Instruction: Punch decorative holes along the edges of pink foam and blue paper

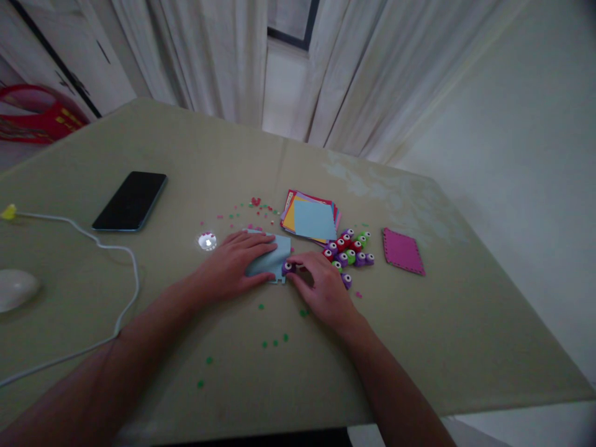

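Note:
My left hand (233, 261) lies flat with spread fingers on a light blue square of paper (280, 247), pressing it to the table. Small notches show along the paper's near edge. Between the thumb and fingers of my right hand (323, 287) is a small purple paper punch (287, 267) with a white eye, set at the paper's right edge near its lower corner. Just beyond that hand sits a cluster of similar eyed punches (350, 256) in purple, red and green. To the right lies a magenta paper square (403, 251) with notched edges.
A stack of coloured paper squares (315, 218) lies behind my hands. Paper bits (275, 343) are scattered around, and a round clear container (207, 241) stands left of my left hand. Farther left are a black tablet (130, 200), a white cable (135, 267) and a white mouse (17, 290).

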`<state>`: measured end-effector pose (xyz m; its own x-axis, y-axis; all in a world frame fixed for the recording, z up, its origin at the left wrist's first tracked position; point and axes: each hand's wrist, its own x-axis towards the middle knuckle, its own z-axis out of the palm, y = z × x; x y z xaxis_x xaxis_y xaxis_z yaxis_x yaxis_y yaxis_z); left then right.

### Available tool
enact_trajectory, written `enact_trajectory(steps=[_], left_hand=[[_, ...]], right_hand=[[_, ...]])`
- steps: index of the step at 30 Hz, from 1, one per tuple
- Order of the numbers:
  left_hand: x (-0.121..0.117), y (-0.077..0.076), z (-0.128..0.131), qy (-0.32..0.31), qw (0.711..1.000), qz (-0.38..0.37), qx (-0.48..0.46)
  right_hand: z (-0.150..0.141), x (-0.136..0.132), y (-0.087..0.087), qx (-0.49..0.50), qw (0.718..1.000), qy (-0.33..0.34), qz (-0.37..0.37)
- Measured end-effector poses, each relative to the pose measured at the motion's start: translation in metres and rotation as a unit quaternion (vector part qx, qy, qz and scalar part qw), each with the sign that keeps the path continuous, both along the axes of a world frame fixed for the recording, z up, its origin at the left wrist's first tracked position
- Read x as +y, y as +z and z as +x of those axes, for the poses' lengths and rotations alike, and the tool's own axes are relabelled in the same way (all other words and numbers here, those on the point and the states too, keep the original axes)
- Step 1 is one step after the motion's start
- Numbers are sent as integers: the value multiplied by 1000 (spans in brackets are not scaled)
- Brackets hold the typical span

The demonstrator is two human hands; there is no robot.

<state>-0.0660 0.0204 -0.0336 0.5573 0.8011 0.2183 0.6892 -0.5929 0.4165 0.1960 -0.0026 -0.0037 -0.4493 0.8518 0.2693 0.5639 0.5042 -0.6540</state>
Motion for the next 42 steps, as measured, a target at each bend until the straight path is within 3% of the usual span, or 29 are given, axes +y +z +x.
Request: enact_trajectory(steps=[6,17,42], left_hand=[[-1,0,0,2,1000,-11,19],[-2,2,2,9,999,-19,31],[-2,2,2,6,1000,-17,19]], right_hand=[[1,-1,1,8,999,-8,-51],[1,-2,2,10,996,-13,-82],[0,-4,6,17,996,-15,-87]])
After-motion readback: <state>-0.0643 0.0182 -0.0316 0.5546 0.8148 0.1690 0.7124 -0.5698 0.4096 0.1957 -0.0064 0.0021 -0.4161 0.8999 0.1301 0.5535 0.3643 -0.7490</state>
